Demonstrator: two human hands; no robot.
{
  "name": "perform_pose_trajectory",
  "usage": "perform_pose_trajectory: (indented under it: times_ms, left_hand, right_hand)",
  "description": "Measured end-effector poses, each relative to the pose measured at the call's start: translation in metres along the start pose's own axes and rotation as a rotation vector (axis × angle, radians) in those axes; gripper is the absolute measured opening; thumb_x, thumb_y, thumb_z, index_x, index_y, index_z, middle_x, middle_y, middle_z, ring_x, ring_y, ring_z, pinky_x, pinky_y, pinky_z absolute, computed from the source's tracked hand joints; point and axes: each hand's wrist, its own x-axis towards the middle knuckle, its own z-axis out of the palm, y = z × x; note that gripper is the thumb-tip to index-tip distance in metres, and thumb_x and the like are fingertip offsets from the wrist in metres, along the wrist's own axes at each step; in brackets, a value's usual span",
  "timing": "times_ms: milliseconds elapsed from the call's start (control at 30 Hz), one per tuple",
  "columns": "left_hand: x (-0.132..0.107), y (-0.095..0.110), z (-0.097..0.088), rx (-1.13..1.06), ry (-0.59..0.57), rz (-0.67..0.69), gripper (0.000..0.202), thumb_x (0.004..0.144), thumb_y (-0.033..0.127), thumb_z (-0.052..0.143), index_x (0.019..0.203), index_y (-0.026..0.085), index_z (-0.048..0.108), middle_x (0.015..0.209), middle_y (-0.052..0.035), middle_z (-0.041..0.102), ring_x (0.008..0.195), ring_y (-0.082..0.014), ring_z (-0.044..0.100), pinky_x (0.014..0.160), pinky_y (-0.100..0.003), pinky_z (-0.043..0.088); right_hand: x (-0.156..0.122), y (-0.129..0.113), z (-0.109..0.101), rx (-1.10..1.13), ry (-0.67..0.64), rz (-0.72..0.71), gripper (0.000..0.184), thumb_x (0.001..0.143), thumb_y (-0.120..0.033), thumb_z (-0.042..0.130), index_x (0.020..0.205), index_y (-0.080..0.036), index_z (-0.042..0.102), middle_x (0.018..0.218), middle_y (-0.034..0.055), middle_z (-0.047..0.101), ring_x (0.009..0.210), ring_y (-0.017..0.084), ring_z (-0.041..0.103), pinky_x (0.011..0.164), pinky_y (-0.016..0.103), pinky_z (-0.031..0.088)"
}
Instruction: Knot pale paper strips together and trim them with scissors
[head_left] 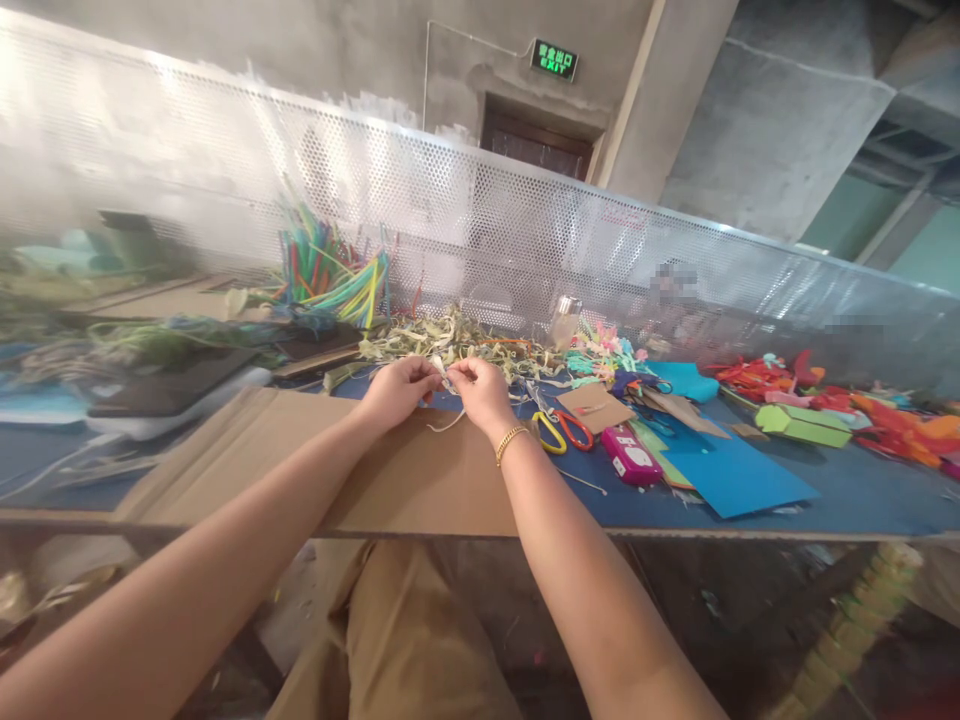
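Note:
My left hand (397, 390) and my right hand (478, 392) meet over the far edge of a brown cardboard sheet (405, 480). Both pinch a thin pale strip (448, 420) between thumb and fingers; its loose end curls down onto the cardboard. A gold bracelet (510, 440) sits on my right wrist. Just beyond my hands lies a heap of pale green and cream strips (450, 345).
Scissors with yellow and red handles (562, 430), a pink case (631, 457), blue paper sheets (731, 470) and coloured paper scraps (825, 400) lie to the right on the blue tabletop. A bundle of coloured straws (330, 270) stands behind. A perforated metal screen (525, 230) backs the table.

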Motion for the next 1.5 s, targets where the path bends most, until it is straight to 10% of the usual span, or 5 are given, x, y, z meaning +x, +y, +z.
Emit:
perform_pose_trajectory:
  times_ms: [333, 1000, 1500]
  left_hand:
    - [0.004, -0.006, -0.003, -0.232, 0.003, -0.065, 0.032, 0.064, 0.046, 0.073, 0.071, 0.015, 0.066, 0.063, -0.0002, 0.059, 0.053, -0.009, 0.046, 0.053, -0.022, 0.038]
    - [0.005, -0.003, -0.005, 0.312, 0.092, 0.258, 0.02, 0.078, 0.034, 0.055, 0.074, 0.017, 0.066, 0.072, -0.0028, 0.064, 0.066, -0.0156, 0.053, 0.063, -0.026, 0.038]
    - [0.005, -0.005, -0.005, 0.328, 0.067, 0.349, 0.017, 0.08, 0.029, 0.053, 0.075, 0.017, 0.064, 0.075, -0.004, 0.063, 0.069, -0.0168, 0.054, 0.065, -0.027, 0.039]
  right_hand:
    - [0.002, 0.001, 0.0, -0.011, -0.021, 0.044, 0.012, 0.081, -0.032, 0.064, 0.082, -0.021, 0.068, 0.08, -0.0004, 0.072, 0.075, 0.014, 0.066, 0.079, 0.028, 0.047]
    - [0.003, 0.013, -0.002, 0.124, -0.156, 0.189, 0.014, 0.073, -0.032, 0.072, 0.076, -0.019, 0.074, 0.076, 0.0016, 0.073, 0.075, 0.016, 0.067, 0.076, 0.028, 0.048]
    - [0.005, 0.016, 0.0, 0.324, -0.162, 0.263, 0.012, 0.068, -0.029, 0.071, 0.069, -0.016, 0.072, 0.071, 0.0008, 0.071, 0.069, 0.013, 0.064, 0.075, 0.025, 0.048]
